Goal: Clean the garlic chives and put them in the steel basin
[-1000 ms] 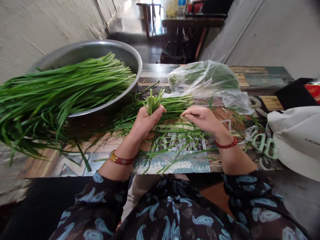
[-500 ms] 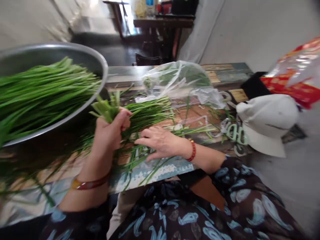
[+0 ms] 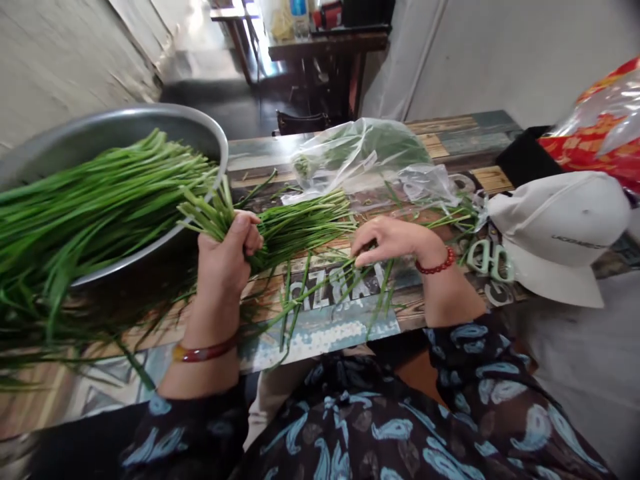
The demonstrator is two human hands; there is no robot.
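Wrapped round a bunch of garlic chives (image 3: 207, 215), my left hand (image 3: 225, 260) is closed, with the pale cut ends sticking up above the fist. My right hand (image 3: 393, 240) is lowered to the tabletop, thumb and fingers pinched on loose chive stalks (image 3: 345, 272). Between the hands, a pile of chives (image 3: 305, 223) lies flat with its stem ends toward the right. A large metal basin (image 3: 223, 143) on the left holds many more long chives (image 3: 100, 193), some hanging over its near rim.
Behind the pile rests a clear plastic bag (image 3: 360, 157) of greens. Pale green-handled scissors (image 3: 493, 260) lie beside a white cap (image 3: 560, 230) at the right, near a red and clear package (image 3: 600, 140). Stray stalks litter the patterned wooden table (image 3: 320, 333).
My right hand has moved right and its spread fingers have closed on loose stalks. My left hand still grips its bunch. The view has shifted slightly.
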